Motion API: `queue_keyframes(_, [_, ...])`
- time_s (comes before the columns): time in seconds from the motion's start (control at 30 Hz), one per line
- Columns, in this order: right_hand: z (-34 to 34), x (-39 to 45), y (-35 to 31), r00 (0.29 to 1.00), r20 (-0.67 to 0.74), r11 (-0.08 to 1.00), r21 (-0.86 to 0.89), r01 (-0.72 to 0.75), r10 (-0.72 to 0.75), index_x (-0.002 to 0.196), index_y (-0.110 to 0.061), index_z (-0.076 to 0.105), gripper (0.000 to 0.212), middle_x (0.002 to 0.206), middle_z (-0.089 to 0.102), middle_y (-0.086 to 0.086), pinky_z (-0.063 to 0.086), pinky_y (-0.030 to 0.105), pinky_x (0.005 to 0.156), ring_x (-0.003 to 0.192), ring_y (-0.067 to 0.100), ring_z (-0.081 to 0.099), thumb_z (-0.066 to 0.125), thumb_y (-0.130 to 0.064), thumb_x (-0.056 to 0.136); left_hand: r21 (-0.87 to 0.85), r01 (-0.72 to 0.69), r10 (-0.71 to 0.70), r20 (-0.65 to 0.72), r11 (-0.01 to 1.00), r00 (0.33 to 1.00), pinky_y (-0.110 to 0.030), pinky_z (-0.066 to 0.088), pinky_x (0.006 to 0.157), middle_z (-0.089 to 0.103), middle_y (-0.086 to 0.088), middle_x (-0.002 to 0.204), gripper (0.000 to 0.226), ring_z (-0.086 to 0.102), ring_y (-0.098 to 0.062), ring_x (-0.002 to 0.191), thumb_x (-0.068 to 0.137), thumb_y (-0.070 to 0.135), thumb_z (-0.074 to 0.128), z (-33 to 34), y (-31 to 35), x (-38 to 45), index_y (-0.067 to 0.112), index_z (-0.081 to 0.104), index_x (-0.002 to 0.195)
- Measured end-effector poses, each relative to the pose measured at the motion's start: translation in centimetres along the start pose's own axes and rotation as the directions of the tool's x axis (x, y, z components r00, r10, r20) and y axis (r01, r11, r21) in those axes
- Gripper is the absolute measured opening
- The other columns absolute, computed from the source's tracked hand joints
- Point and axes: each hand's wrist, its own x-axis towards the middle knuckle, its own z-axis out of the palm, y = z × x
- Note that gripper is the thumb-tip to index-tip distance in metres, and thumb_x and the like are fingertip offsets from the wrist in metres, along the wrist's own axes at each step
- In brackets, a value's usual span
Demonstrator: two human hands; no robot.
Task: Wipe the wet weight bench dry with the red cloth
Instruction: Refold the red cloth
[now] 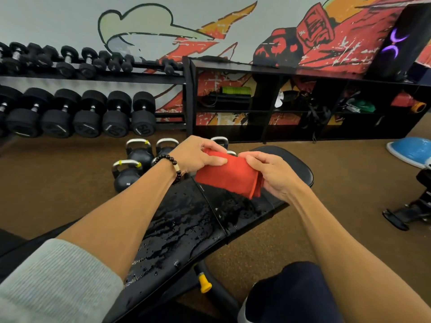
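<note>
Red cloth (229,174), folded and pinched between the left hand (198,157) and right hand (270,173), hangs just above the bench (186,220), whose pad glistens with water, so wiping seems not yet begun; next, press it down there.

a painted wall (58,22) carries a red and orange mural (331,36). against it stands a black rack (144,79) with two rows of dumbbells (77,113), and beside its right end a dark open shelf unit (263,71). kettlebells (127,176) sit on the brown floor (58,183) below the rack's right end. a blue dome (411,151) lies at the floor's right edge.
</note>
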Motion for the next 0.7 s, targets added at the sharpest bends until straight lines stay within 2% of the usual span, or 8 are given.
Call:
queue_keyframes(0.07, [-0.7,-0.1,-0.3,0.99,0.14,0.997,-0.08,-0.021,0.032,0.12,-0.015,0.069,0.036,0.114,0.073,0.008,0.058,0.034,0.084,0.102,0.019,0.071,0.076,-0.021,0.086,0.021,-0.015,0.016,-0.042,1.0,0.999,-0.031,0.055,0.091,0.071,0.012,0.096,0.021,0.066,-0.008,0.095,0.08,0.028,0.081,-0.3,0.1,0.3,0.026,0.078,0.1])
queue_keyframes(0.13, [-0.8,-0.1,-0.6,0.988,0.153,0.936,-0.351,0.041,0.014,0.117,-0.02,0.069,0.046,0.103,0.076,0.0,0.058,0.024,0.076,0.091,0.012,0.073,0.086,-0.025,0.075,0.033,0.0,0.002,-0.053,0.999,0.999,-0.034,0.056,0.09,0.071,0.008,0.098,0.026,0.067,-0.011,0.095,0.076,0.031,0.084,-0.5,0.2,0.5,0.025,0.079,0.101])
queue_keyframes(0.2, [-0.8,0.2,-0.7,0.994,0.079,0.82,-0.561,0.111,-0.08,0.102,-0.023,0.073,0.028,0.087,0.075,-0.004,0.051,0.012,0.06,0.072,0.003,0.07,0.085,-0.029,0.077,0.083,0.023,-0.023,-0.009,0.996,1.0,-0.036,0.057,0.087,0.071,0.003,0.097,0.039,0.067,-0.016,0.093,0.069,0.029,0.089,-0.8,0.2,0.7,0.022,0.077,0.105])
queue_keyframes(0.3, [-1.2,1.0,-0.3,0.974,0.009,0.706,-0.688,0.171,-0.226,0.075,-0.024,0.071,0.022,0.07,0.069,0.004,0.047,0.018,0.057,0.06,0.01,0.064,0.077,-0.043,0.082,0.231,0.018,-0.027,0.038,0.973,0.999,-0.036,0.058,0.084,0.072,0.002,0.095,0.045,0.068,-0.017,0.09,0.064,0.025,0.092,-0.9,-0.3,1.3,0.023,0.075,0.106])
queue_keyframes(0.37, [-1.5,1.4,0.3,0.957,-0.002,0.683,-0.701,0.206,-0.291,0.068,-0.022,0.065,0.033,0.074,0.062,0.008,0.043,0.021,0.06,0.066,0.016,0.059,0.074,-0.052,0.079,0.262,-0.005,0.007,-0.004,0.965,1.0,-0.035,0.057,0.083,0.072,0.004,0.089,0.031,0.067,-0.016,0.087,0.067,0.026,0.09,-0.5,-0.8,1.7,0.024,0.076,0.095])
queue_keyframes(0.53, [-0.8,0.0,1.4,0.971,-0.081,0.818,-0.558,0.142,-0.224,0.085,-0.017,0.061,0.015,0.077,0.062,-0.004,0.042,0.011,0.056,0.06,-0.001,0.058,0.067,-0.027,0.094,0.045,0.075,-0.072,-0.056,0.996,0.996,-0.023,0.049,0.068,0.067,0.004,0.078,0.021,0.063,-0.01,0.074,0.071,0.029,0.087,0.8,-2.0,2.6,0.018,0.07,0.076])
queue_keyframes(0.63, [-0.4,-0.6,2.5,0.977,-0.12,0.939,-0.319,0.128,-0.174,0.113,-0.017,0.06,0.016,0.092,0.069,0.008,0.05,0.022,0.052,0.062,0.017,0.07,0.063,-0.018,0.097,-0.268,0.146,-0.146,0.02,0.952,0.989,-0.034,0.056,0.081,0.074,-0.004,0.089,0.021,0.07,-0.022,0.09,0.074,0.02,0.085,2.0,-3.4,3.0,0.011,0.073,0.089])
queue_keyframes(0.7, [-0.4,-0.8,3.2,0.979,-0.144,0.947,-0.305,0.096,-0.146,0.114,-0.019,0.06,0.018,0.092,0.07,0.011,0.049,0.025,0.049,0.055,0.022,0.068,0.064,-0.02,0.097,-0.391,0.165,-0.172,0.016,0.906,0.985,-0.044,0.056,0.093,0.074,-0.013,0.106,0.031,0.069,-0.031,0.104,0.079,0.014,0.081,3.2,-4.3,3.4,0.006,0.072,0.107])
